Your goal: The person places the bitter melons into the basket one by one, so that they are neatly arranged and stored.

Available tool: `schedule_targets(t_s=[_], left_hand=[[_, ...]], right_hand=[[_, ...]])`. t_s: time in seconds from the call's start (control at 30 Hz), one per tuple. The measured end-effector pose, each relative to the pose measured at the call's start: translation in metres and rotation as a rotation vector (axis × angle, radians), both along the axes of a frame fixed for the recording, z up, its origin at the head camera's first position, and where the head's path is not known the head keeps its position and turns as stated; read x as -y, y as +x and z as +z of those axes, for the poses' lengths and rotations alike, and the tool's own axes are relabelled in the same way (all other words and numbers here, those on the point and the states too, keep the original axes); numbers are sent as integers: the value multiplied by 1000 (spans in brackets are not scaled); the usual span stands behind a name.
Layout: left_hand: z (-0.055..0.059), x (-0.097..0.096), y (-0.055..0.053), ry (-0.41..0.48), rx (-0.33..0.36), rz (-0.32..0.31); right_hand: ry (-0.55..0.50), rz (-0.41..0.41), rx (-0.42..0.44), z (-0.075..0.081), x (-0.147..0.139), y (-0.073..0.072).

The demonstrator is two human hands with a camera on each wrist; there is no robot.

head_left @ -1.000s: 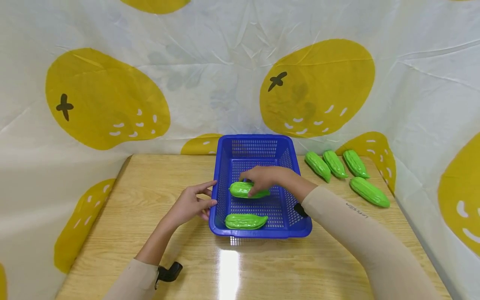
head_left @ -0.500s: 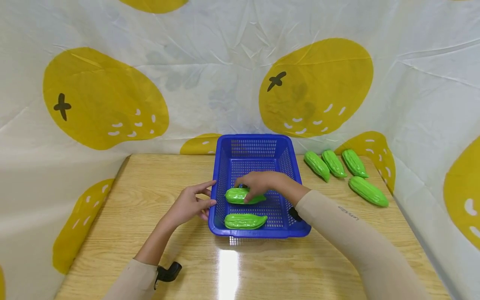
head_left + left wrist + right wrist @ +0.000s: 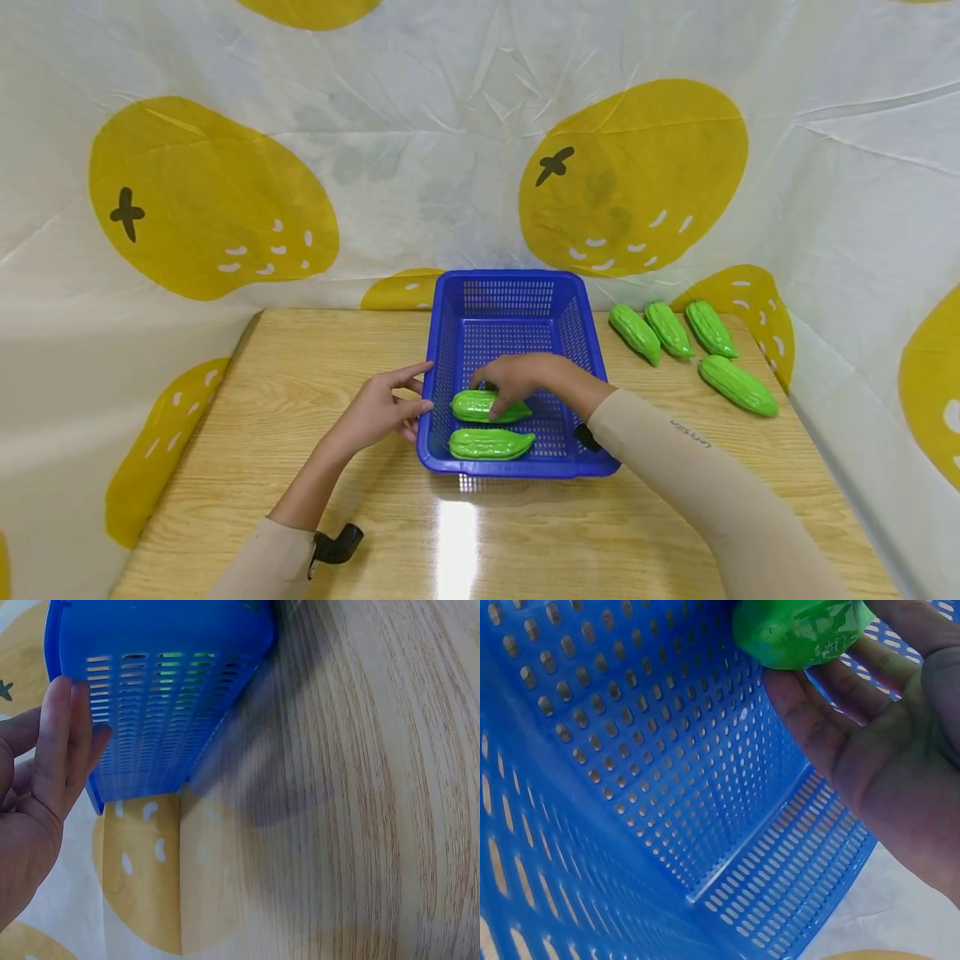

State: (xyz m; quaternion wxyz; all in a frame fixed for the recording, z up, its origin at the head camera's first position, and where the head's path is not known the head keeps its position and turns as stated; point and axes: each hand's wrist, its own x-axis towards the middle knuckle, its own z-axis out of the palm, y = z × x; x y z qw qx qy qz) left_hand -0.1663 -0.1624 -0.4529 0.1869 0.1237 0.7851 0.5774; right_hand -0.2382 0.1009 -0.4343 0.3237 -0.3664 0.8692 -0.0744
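My right hand (image 3: 513,379) grips a glossy green bitter melon (image 3: 472,406) inside the blue plastic basket (image 3: 517,469), thumb on its near side and fingers on the far side. A second bitter melon (image 3: 491,444) lies parallel to it at the basket's near end. In the right wrist view the held bitter melon (image 3: 799,634) sits between thumb and fingers, close to the perforated floor. My left hand (image 3: 378,410) is at the basket's left wall, fingers spread. The left wrist view shows these fingers (image 3: 56,742) extended along the outside of the wall and rim.
Several more bitter melons (image 3: 670,330) lie on the wooden table (image 3: 360,533) to the right of the basket, towards the back corner. A white curtain (image 3: 420,192) with yellow fruit prints hangs behind the table and along its sides.
My right hand has moved the held bitter melon towards the near end of the basket, bringing it alongside the other one. My left hand has stayed at the basket's left side.
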Motion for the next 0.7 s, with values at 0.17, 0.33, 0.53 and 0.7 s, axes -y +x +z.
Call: schedule_targets(t_s=[0.17,0.33,0.53,0.7], left_hand=[[-1,-1,0,3,-1,-3],[-2,0,1,2,0,0],[1,-1,2,-9,5,14],[3,-1,1,-13,3,12]], right_hand=[[5,-2,-4,-4,0,2],[9,-4,9,-4,0,4],[2,0,17,-4,-1,5],[-9,7,28,-4,-1,5]])
